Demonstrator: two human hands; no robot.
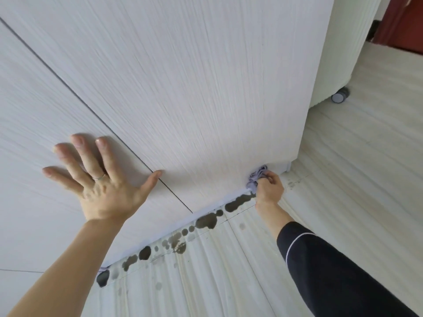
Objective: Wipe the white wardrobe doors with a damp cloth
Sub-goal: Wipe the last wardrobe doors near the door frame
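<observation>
Two white wood-grain wardrobe doors fill the view: the right door [194, 88] and the left door [27, 138], split by a thin dark seam. My left hand [100, 179] lies flat with fingers spread across the seam, a ring on one finger. My right hand [267, 186] grips a crumpled lilac cloth [256, 177] and holds it against the bottom right corner of the right door, just above the floor.
Dark wet spots [206, 220] line the pale floor along the wardrobe's base. A white unit on a grey caster wheel [340, 96] stands at the right. A dark red door [402, 24] shows at the top right.
</observation>
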